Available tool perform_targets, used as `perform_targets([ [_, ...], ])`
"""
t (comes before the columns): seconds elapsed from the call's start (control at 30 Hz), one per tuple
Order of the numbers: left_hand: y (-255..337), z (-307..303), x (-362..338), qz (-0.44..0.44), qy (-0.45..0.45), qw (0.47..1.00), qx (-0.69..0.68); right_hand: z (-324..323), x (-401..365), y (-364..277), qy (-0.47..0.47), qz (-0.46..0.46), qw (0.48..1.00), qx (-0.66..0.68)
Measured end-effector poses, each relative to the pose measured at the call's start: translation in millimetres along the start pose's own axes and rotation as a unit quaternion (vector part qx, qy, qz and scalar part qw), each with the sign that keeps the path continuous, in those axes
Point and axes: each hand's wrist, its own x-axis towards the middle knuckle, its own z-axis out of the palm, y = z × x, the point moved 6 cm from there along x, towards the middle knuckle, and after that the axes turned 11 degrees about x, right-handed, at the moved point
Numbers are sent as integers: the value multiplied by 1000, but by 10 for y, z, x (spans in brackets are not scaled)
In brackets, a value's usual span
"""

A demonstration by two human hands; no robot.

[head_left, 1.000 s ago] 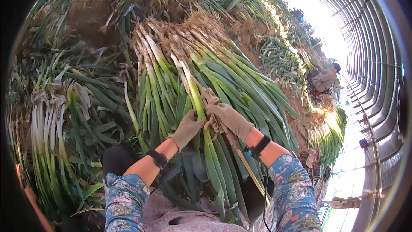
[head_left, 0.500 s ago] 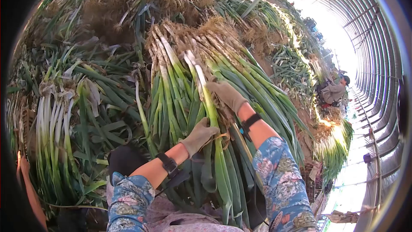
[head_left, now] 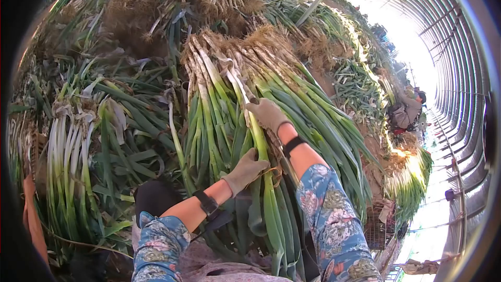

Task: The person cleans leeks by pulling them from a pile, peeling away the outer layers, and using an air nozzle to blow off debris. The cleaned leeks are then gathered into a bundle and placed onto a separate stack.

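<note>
A thick green onion (head_left: 258, 134) slants in front of me, its white end pointing away and its leaves reaching toward my lap. My left hand (head_left: 245, 171), in a grey-brown work glove, is closed around its green part, just above where the leaves spread. Higher up, my gloved right hand (head_left: 269, 115) has its fingers closed on the same stalk near the white part. Beneath both hands lies a large heap of green onions (head_left: 308, 99), soil on their white stems and roots pointing away. A brownish withered leaf strip hangs below my right hand, partly hidden.
Left of me rests a bundle of cleaned green onions (head_left: 67, 146), beside another person's arm (head_left: 34, 222). More rooted onions (head_left: 229, 2) cover the ground ahead. At right, a person (head_left: 408, 109) crouches by another onion bundle (head_left: 409, 183), and a crate (head_left: 378, 224) stands nearer.
My right hand has shifted slightly left and down along the stalk, its wrist closer in. The left hand keeps its hold. The whole view has shifted a little.
</note>
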Motion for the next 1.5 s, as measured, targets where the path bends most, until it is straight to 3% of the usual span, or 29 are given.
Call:
perform_targets([
  [0.03, 7, -1, -7, -1, -3, 1000, 1, 4, 67, -27, -35, -5, 999, 5],
  [0.1, 11, 18, -21, -4, -12, 1000, 1, 6, 157, 38, -81, 83, 991, 67],
  [0.13, 8, 17, -17, -3, -19, 1000, -5, -26, 126, 63, -68, 70, 993, 69],
  [0.23, -50, 1, -15, -12, -46, 998, -43, -151, -277, 206, -36, 22, 977, 209],
  [0.27, -90, -24, 3, -21, -54, 996, -66, -172, -616, 184, -72, 94, 928, 354],
  [0.33, -171, -33, 72, -43, -66, 987, -137, -275, -1183, 224, -57, 62, 940, 329],
  [0.47, -139, -57, 70, -25, -78, 993, -90, -163, -2412, 301, -74, 172, 893, 410],
  [0.57, 6, -25, -62, -5, -69, 997, -45, -58, -2935, 338, -63, 187, 916, 350],
  [0.67, 70, 43, -160, -13, -72, 989, -125, -25, -2945, 416, -38, 206, 909, 361],
  [0.8, -104, -19, -161, -68, -96, 983, -138, -2, -2371, 440, -37, 130, 931, 340],
  [0.87, -18, 13, -260, 20, -87, 987, -136, -42, -1996, 272, -34, 135, 919, 369],
  [0.93, -24, 22, -180, -9, -83, 983, -161, -90, -1527, 229, -32, 93, 923, 372],
  [1.03, 196, 8, -167, 42, -112, 981, -155, -194, -902, 127, 24, 9, 944, 329],
  [1.07, 276, -66, -160, 57, -88, 989, -108, -246, -792, 54, 54, -9, 948, 313],
  [1.1, 248, -205, -72, 59, -41, 994, -80, -219, -740, 38, 26, 22, 941, 338],
  [1.17, 305, -438, 51, 64, 45, 997, -22, -228, -752, -31, -23, 86, 920, 382],
  [1.2, 220, -560, 59, -22, 68, 997, 7, -202, -824, -70, -31, 78, 927, 364],
  [1.3, 62, -734, 282, 47, 130, 966, 220, -102, -1145, 38, 9, 23, 926, 377],
  [1.33, 220, -627, 103, 70, 137, 978, 144, -97, -1312, 98, -19, 58, 917, 393],
  [1.4, 191, -625, 98, 101, 162, 970, 147, -68, -1706, 99, -79, 127, 890, 432],
  [1.5, 275, -633, -21, 146, 169, 963, 150, -74, -2125, 239, -37, 133, 867, 479],
])
